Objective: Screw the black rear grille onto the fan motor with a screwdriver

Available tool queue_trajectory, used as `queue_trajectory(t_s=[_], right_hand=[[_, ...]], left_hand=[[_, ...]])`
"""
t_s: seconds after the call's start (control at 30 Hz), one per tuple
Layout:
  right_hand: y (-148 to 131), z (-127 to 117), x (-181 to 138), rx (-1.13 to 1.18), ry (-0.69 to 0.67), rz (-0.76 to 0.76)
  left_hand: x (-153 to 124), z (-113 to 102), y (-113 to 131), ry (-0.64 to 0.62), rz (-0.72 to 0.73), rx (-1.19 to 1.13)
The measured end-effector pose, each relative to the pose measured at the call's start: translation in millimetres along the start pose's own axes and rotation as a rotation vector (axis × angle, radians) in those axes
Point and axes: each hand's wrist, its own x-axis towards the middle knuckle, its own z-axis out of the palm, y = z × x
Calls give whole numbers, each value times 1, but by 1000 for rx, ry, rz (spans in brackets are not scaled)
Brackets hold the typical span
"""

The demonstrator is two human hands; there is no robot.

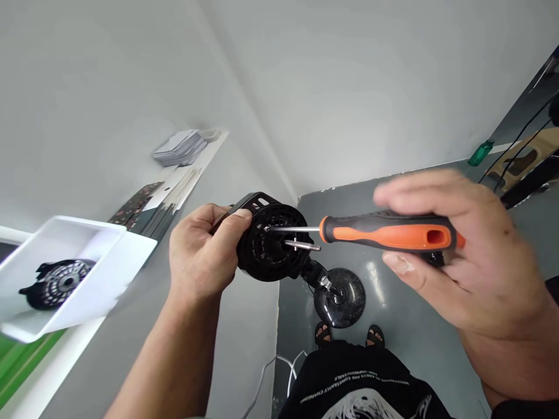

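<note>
My left hand (209, 244) grips the rim of a black fan motor housing (275, 247), thumb on its front edge. A threaded metal shaft (308, 247) sticks out of the housing's middle, with a small cross pin through it. In my right hand (471, 256) is a screwdriver (388, 231) with an orange and black handle. The handle's end rests against the palm, fingers loosely above and thumb below. The screwdriver's tip meets the housing's face near my left thumb, above the shaft. Whether a screw sits under it is hard to see.
Below stands the fan's round black base (339, 298) on the grey floor. At left, a white bin (91, 233) holds another black slotted part (61, 284). A stack of papers (181, 147) lies on a ledge. A green bottle (480, 152) and cables are at right.
</note>
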Motion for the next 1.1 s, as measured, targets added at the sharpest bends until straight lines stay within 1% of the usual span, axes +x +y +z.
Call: queue_trajectory(t_s=[0.07,0.13,0.17,0.27,0.3,0.4,0.47,0.53,0.6,0.63,0.67,0.73,0.77,0.83,0.9,0.93,1.0,1.07,1.1], right_hand=[[-2,2,-2,8,57,-18],[-2,4,-6,-19,103,21],[-1,4,-8,-17,88,41],[4,4,-13,53,-20,59],[5,5,-14,63,-18,59],[8,7,-14,-2,92,50],[8,8,-13,-41,125,39],[8,7,-12,-56,67,18],[8,6,-11,-62,2,-40],[9,5,-11,-69,-7,-77],[9,4,-11,-83,13,-102],[8,4,-11,-79,50,-103],[7,3,-11,-54,30,-82],[5,2,-11,8,-64,-45],[2,2,-11,55,-135,-64],[1,3,-11,58,-125,-88],[0,5,-11,7,-59,-116],[1,7,-11,-87,23,-84],[2,7,-11,-126,41,-72]], left_hand=[[0,1,2,-4,-5,-8],[-1,3,5,5,-21,-18],[-1,4,6,12,-31,-18],[-2,5,11,25,-54,-1],[-3,6,12,27,-58,5],[-3,5,14,21,-54,11],[-3,5,15,12,-51,18],[-2,4,14,15,-47,27],[-1,3,13,25,-36,37],[0,3,13,29,-24,42],[0,3,12,28,-11,46],[1,3,12,20,1,48],[0,3,12,19,-1,44],[0,4,11,22,-8,36],[0,3,11,22,-10,25],[0,3,11,19,-9,21],[1,3,11,12,-12,20],[1,3,12,12,-7,22],[1,4,12,11,-6,21]])
